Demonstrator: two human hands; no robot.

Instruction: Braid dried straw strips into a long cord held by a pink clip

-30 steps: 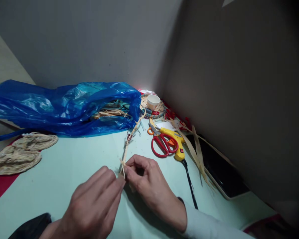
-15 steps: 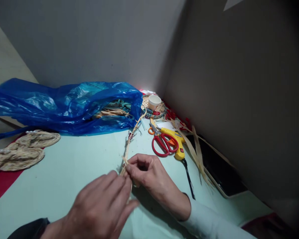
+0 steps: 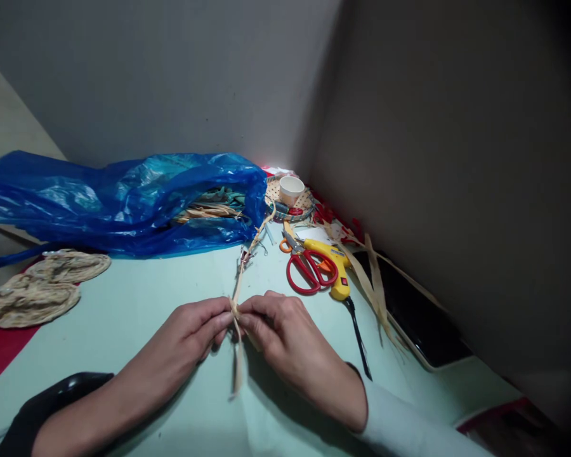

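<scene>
A pale braid of dried plant fibre (image 3: 238,287) runs from near the basket towards me, passing a small metal clip (image 3: 244,256) on the table. My left hand (image 3: 197,327) pinches its near end between thumb and fingers. From the other side my right hand (image 3: 285,333) is closed on the same spot, so the fingertips of both hands almost meet. One loose strand (image 3: 238,368) hangs down below the pinch towards the front. The fingers beneath the braid are partly hidden.
Red-handled scissors (image 3: 311,270) and a yellow glue gun (image 3: 341,279) lie to the right, near a black tablet-like slab (image 3: 423,317). Behind are a blue plastic bag (image 3: 137,203) of fibres and a woven basket (image 3: 304,212) with a white cup (image 3: 292,189). Woven slippers (image 3: 52,298) lie left.
My left hand has moved up and away from me to pinch the braid beside my right hand, which has barely moved. A loose strand now shows below the fingers.
</scene>
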